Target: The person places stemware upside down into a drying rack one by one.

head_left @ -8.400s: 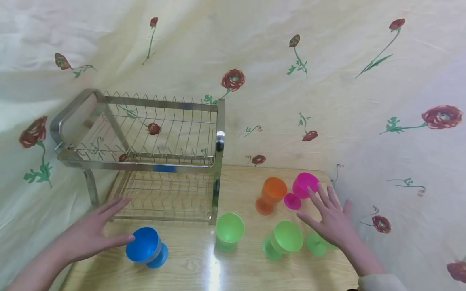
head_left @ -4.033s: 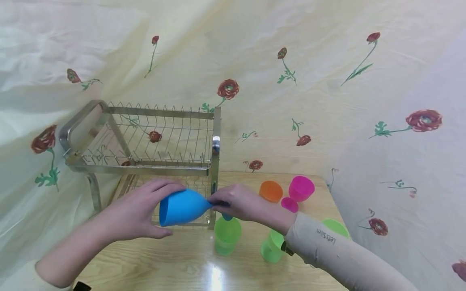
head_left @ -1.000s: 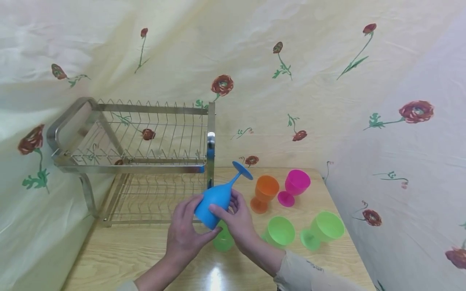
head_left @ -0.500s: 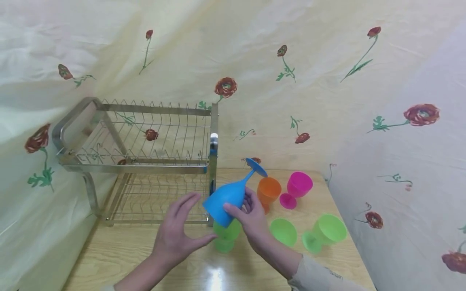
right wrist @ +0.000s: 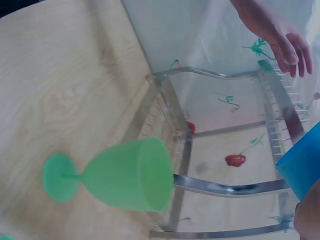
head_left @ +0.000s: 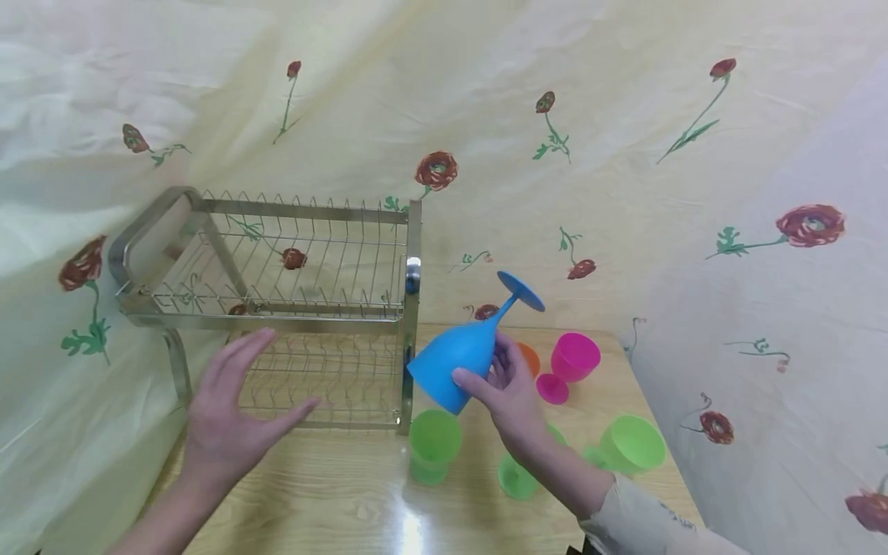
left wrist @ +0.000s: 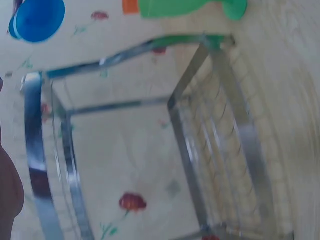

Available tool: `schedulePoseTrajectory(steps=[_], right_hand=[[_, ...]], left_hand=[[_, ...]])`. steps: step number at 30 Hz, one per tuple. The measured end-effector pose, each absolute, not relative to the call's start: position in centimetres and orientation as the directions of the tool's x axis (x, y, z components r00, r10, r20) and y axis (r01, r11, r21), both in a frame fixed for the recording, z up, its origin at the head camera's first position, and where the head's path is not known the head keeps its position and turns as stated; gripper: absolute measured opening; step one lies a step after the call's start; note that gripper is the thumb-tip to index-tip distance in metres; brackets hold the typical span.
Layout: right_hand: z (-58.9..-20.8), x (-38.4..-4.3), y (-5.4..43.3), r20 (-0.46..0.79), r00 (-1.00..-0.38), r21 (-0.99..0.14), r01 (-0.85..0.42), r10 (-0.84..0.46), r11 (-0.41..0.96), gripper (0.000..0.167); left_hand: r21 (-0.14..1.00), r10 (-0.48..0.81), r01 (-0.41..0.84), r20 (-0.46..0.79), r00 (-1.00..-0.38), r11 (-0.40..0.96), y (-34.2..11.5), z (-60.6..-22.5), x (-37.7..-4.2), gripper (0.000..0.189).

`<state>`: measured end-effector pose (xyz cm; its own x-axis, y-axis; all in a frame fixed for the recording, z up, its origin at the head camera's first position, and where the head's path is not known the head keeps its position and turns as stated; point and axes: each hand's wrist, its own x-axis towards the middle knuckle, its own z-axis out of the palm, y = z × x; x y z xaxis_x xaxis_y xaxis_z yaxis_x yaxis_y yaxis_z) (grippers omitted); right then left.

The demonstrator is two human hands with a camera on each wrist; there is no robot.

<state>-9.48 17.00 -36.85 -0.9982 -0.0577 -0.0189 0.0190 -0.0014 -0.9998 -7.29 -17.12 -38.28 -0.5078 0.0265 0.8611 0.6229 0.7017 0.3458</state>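
My right hand grips a blue plastic goblet by its bowl, thumb across the near side. The goblet is tilted, with its foot up to the right and its mouth down to the left. My left hand holds nothing; its fingers and thumb are spread apart, in front of the left part of a two-tier metal dish rack. In the right wrist view, the blue goblet shows at the right edge and the left hand lies beyond the rack. The left wrist view shows the rack blurred.
Several goblets stand on the wooden table: a green goblet by the rack's right front corner, another green goblet partly behind my right arm, a green goblet farther right, a pink goblet and a mostly hidden orange goblet.
Both hands first came to the blue goblet, which was turned from standing on the table to mouth-down. The left hand has since let go and moved left; the right has carried the goblet up and right.
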Motion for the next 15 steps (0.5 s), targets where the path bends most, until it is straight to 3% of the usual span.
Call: schedulePoseTrajectory(steps=[4,11,15], right_hand=[[-35.4,-9.8,17.3,-0.001,-0.996,-1.000,0.000,-0.087,0.011,0.085],[-33.0,-10.7,17.4,0.068,-0.989,-0.996,-0.076,-0.133,0.053,0.084],[-31.6,-11.4,17.3,0.123,-0.978,-0.991,-0.132,-0.167,0.039,0.083]], left_hand=[[0.359,-0.033,0.564,0.862,-0.505,0.743,-19.4,-37.1,-7.5,0.103],[0.493,-0.190,0.420,0.790,-0.584,0.762,-23.2,-36.3,-7.8,0.107],[0.619,-0.328,0.352,0.719,-0.613,0.702,-24.7,-36.3,-8.0,0.087]])
